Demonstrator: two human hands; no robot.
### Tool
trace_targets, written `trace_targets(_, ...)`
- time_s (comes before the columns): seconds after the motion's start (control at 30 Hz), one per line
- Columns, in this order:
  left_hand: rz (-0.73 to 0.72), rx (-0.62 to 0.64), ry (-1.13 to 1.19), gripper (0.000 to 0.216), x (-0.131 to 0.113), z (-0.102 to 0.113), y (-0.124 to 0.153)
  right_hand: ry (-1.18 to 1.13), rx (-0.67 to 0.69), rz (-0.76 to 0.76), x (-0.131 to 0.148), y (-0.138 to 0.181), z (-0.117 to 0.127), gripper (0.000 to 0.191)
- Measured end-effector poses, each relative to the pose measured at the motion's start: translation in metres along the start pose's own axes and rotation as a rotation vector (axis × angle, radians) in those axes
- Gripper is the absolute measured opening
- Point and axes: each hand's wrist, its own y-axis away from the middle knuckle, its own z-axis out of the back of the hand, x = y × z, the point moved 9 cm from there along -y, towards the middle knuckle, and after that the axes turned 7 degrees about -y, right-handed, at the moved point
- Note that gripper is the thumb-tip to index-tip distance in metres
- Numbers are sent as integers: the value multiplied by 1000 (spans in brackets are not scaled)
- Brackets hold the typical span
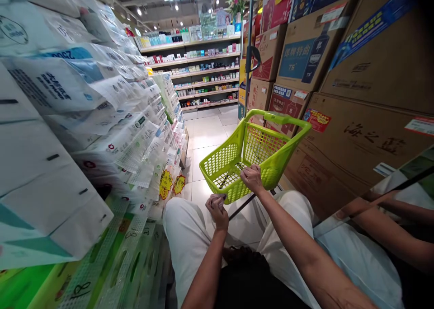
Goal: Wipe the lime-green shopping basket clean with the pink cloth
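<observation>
A lime-green plastic shopping basket (285, 148) on a trolley frame stands tilted in the aisle in front of me. My right hand (251, 178) is closed over the basket's near rim. My left hand (217, 207) sits just below and left of the basket, above my knee, fingers curled in a loose fist; what it holds, if anything, is hidden. A dark rod (241, 207) runs from under the basket toward my legs in white trousers (185, 236).
Stacked paper-tissue packs (101, 119) fill the shelves on the left. Piled cardboard cartons (356, 133) wall the right side. Another person's arm and light sleeve (369, 205) reach in at lower right. A tiled aisle (206, 133) leads to cosmetics shelves (203, 69).
</observation>
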Motion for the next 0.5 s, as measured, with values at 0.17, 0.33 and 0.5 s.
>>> trace_targets(0.17,-50,-87,78,21,-11,5,-14,-80,26,-5,-4,2,5,40)
trace_targets(0.33,167,-176,193,8,16,4,-16,-139,81,8,-21,5,14,40)
trace_targets(0.5,-63,-109,250,12,-36,3,-11,-49,172,2,-38,2,24,37)
